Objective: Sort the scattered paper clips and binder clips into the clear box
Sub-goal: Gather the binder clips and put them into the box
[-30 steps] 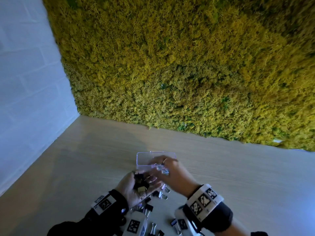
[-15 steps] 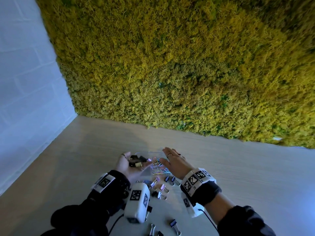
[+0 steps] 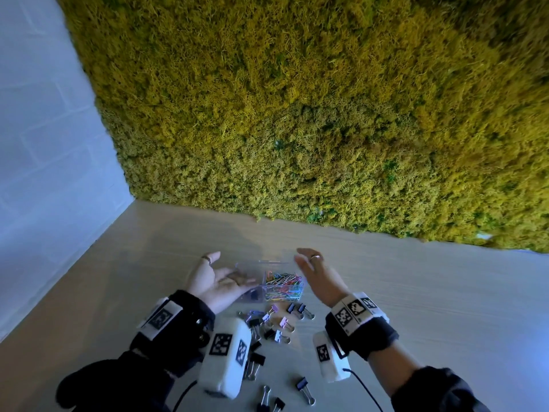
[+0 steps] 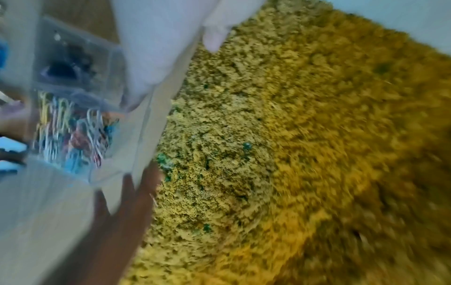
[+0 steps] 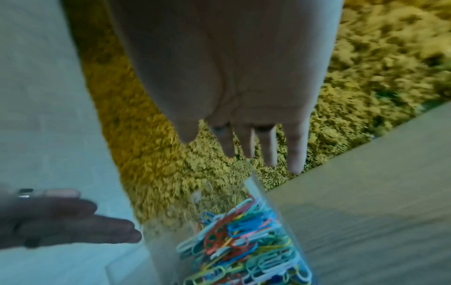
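Binder clips (image 3: 274, 325) lie scattered on the bench (image 3: 416, 292), on the person's side of the clear box (image 3: 269, 282) and behind both wrists. Left hand (image 3: 218, 282), palm up and fingers spread, sits beside the box; right hand (image 3: 316, 276) hovers flat and empty. Either reaches them by drawing back, I'd say.

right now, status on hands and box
Left hand open, right hand open, both empty. Box between them, paper clips inside. Binder clips loose on table.

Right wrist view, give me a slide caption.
Open right hand above clear box of coloured paper clips.
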Motion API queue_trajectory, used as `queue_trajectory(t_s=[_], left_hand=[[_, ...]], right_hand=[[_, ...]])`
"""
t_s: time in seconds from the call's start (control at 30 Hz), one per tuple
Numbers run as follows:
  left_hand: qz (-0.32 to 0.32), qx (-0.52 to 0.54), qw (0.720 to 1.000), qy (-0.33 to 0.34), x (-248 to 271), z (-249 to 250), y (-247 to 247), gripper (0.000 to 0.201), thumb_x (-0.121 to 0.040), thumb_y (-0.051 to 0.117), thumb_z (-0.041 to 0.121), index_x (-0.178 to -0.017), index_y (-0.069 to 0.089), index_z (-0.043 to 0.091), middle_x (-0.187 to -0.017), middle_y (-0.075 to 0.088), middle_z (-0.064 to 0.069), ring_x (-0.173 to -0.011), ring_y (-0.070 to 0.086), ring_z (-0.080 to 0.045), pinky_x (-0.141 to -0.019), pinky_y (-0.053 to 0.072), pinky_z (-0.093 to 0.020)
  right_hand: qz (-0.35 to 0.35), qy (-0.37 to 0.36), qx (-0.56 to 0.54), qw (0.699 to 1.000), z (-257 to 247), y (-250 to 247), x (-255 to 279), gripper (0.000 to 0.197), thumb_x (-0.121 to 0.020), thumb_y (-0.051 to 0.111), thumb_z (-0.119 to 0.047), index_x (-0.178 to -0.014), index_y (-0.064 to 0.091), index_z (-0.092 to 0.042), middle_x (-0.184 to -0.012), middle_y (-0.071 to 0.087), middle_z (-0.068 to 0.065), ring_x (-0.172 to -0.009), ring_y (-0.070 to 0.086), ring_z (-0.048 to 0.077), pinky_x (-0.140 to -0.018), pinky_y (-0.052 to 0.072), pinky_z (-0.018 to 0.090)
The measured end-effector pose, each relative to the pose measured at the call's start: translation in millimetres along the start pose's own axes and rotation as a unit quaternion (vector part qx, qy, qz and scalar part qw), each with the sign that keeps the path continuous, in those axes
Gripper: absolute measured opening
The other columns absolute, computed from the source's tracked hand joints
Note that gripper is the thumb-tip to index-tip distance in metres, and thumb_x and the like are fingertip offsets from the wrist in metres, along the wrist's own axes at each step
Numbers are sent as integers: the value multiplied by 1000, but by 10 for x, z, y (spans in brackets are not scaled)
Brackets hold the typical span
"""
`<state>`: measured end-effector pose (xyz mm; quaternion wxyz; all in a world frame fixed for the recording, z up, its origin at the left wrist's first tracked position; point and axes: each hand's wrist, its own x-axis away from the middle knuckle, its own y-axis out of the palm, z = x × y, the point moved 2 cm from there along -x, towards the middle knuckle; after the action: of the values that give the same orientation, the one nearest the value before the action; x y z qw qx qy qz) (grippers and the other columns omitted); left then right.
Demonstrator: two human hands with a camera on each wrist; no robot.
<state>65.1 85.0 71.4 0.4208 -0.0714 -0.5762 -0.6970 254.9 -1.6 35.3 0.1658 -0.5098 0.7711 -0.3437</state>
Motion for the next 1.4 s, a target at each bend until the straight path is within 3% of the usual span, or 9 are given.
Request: queue_trajectory(t_s=[0.13,0.2,0.33,0.4,0.5,0.7,0.83,1.0,1.4], left_hand=[[13,-297,950,96,58,77,-219,25,-94,39,20,-101,59,8,-85,63,-7,-69,63,-17,-63,52,-30],[49,-540,827,145,49,39,-319,19,-95,42,14,-87,60,14,-76,59,-1,-59,58,-11,-52,42,-20],[47,-846,528,67,-165,-172,-619,29,-91,50,35,-114,44,17,-110,45,-3,-104,48,-18,-83,40,-25],[61,-875,475,68,-274,-281,-707,55,-87,51,47,-130,37,15,-129,39,-9,-118,44,-23,-98,40,-30],[35,-882,458,103,-369,-456,-752,61,-85,54,47,-132,37,14,-133,33,-9,-122,41,-24,-102,38,-33],[-56,-832,543,95,-221,-528,-817,85,-32,61,80,-100,48,30,-107,34,2,-106,42,-14,-93,38,-22],[-100,-887,445,75,-54,-483,-896,138,-8,53,86,-132,34,30,-117,24,3,-118,28,-18,-105,29,-28],[-90,-910,397,77,-2,-623,-862,108,-54,85,36,-141,22,24,-138,19,-5,-128,26,-22,-109,30,-32],[-73,-899,421,98,-144,-807,-813,98,-59,83,29,-139,28,21,-123,21,-1,-128,27,-24,-104,29,-30]], right_hand=[[130,16,45,990,186,-161,240,28,-97,36,-26,-88,58,-12,-97,58,9,-87,57,22,-77,42,27],[1,78,114,990,334,-24,318,40,-95,35,-39,-92,61,-9,-95,54,8,-93,57,26,-82,43,30],[-125,104,168,972,469,262,443,72,-82,33,-61,-119,54,-3,-131,43,15,-124,40,27,-103,32,32],[-133,59,180,973,455,354,473,44,-92,45,-37,-119,54,-4,-140,35,10,-129,32,26,-109,25,29],[-134,38,176,974,400,431,515,35,-92,47,-32,-117,58,-9,-138,36,5,-129,31,22,-112,20,31],[-175,-17,146,974,341,417,727,131,-32,-2,-97,-123,54,-22,-129,41,-1,-122,38,15,-106,23,25],[-233,-21,156,960,385,357,928,119,-37,41,-92,-141,25,-34,-137,24,-2,-126,25,21,-111,24,37],[-263,-49,185,946,316,505,1087,102,-47,71,-67,-134,38,-27,-136,20,1,-122,21,22,-113,22,37],[-245,-12,245,938,286,728,1073,116,-38,69,-73,-139,26,-33,-146,5,-4,-132,11,33,-105,31,60]])
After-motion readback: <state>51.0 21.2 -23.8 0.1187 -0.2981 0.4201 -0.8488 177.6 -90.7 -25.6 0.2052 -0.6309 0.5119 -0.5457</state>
